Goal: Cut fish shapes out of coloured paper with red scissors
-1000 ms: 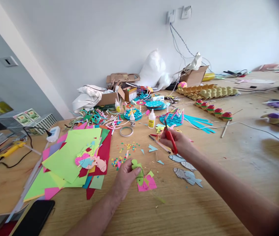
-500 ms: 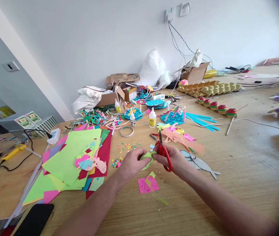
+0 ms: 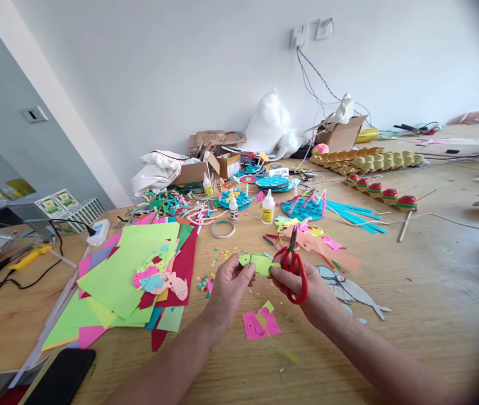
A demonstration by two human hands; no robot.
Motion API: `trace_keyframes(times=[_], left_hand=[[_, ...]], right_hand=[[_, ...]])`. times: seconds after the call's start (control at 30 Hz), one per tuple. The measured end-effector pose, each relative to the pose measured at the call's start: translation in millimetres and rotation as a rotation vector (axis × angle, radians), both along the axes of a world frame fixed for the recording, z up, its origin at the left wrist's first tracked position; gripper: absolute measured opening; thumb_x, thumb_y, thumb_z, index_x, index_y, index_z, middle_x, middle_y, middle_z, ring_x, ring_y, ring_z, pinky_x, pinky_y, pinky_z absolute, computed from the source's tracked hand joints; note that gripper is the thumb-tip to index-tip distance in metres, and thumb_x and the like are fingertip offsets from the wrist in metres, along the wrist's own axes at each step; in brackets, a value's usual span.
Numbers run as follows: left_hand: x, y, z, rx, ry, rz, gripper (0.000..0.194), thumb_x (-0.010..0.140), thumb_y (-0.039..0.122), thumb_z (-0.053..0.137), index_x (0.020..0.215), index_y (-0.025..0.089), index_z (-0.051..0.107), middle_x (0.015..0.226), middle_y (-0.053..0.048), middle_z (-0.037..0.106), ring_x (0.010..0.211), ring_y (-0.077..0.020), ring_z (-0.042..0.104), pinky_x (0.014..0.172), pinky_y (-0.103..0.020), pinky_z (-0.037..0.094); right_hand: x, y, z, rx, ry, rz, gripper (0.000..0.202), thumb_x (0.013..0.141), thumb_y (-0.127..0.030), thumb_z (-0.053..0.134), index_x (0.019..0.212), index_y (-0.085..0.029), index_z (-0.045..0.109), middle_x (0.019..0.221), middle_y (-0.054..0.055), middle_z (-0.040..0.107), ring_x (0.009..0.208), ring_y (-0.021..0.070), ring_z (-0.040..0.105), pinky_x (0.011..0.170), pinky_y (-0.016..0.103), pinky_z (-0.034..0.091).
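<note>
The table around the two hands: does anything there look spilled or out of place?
Mildly, yes: small coloured bits lie loose to the left of and beyond the left hand. No container surrounds them, so they look spilled, though this may be ordinary craft clutter.

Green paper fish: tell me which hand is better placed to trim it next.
Right, probably: the right hand holds the red scissors beside the fish, though the blades point away from it. The left hand pinches the fish's head end, so seems better placed to steady it.
</note>
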State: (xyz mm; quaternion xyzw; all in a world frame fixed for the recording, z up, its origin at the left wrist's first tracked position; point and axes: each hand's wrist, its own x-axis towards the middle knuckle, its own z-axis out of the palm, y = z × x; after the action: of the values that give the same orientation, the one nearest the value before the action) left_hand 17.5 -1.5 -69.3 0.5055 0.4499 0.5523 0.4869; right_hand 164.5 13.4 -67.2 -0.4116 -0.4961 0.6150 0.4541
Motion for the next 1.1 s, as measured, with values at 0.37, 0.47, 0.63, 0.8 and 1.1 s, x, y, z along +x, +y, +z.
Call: trace_keyframes(times=[0.37,0.47,0.63,0.8,1.1], left_hand=[[1,-7,13.6,0.042,-0.033,-0.042,0.016,0.077,0.029,0.055,0.067,0.017,0.05,0.062,0.004,0.045,0.058,-0.0093,0.041,0.056,-0.021,0.037],[1,-9,12.7,0.015,-0.012,-0.058,0.016,0.077,0.029,0.055,0.068,0.017,0.051,0.063,0.004,0.046,0.059,-0.0094,0.041,0.056,-0.021,0.037],[1,-8,7.1,-0.001,-0.05,-0.07,0.015,0.078,0.031,0.056,0.073,0.018,0.05,0.066,0.005,0.047,0.059,-0.0089,0.043,0.056,-0.02,0.036],[7,-9,4.8,0.005,-0.082,-0.113,0.016,0.074,0.03,0.062,0.077,0.019,0.051,0.07,0.004,0.05,0.063,-0.0094,0.045,0.057,-0.02,0.038],[8,-11,3.6,-0.022,-0.101,-0.109,0.018,0.075,0.033,0.061,0.083,0.018,0.054,0.073,0.002,0.052,0.064,-0.0106,0.047,0.058,-0.021,0.039]], right_hand=[[-3,-9,11.1,0.041,-0.056,0.101,0.03,0.065,-0.041,0.069,0.073,-0.018,0.052,0.054,-0.007,0.048,0.047,0.0072,0.038,0.044,0.02,0.029],[-1,-9,13.4,0.038,-0.057,0.099,0.032,0.064,-0.045,0.069,0.071,-0.018,0.053,0.054,-0.006,0.049,0.047,0.0078,0.039,0.045,0.021,0.03],[-2,-10,10.8,0.012,-0.074,0.079,0.03,0.064,-0.042,0.07,0.068,-0.018,0.052,0.05,-0.006,0.049,0.043,0.0079,0.039,0.042,0.021,0.029],[-4,-12,5.9,-0.012,0.004,0.078,0.028,0.065,-0.037,0.072,0.067,-0.017,0.053,0.049,-0.007,0.048,0.042,0.0061,0.037,0.041,0.019,0.026],[-4,-12,4.5,-0.033,0.043,0.052,0.028,0.065,-0.038,0.072,0.068,-0.016,0.054,0.049,-0.006,0.05,0.042,0.0059,0.037,0.041,0.019,0.025]])
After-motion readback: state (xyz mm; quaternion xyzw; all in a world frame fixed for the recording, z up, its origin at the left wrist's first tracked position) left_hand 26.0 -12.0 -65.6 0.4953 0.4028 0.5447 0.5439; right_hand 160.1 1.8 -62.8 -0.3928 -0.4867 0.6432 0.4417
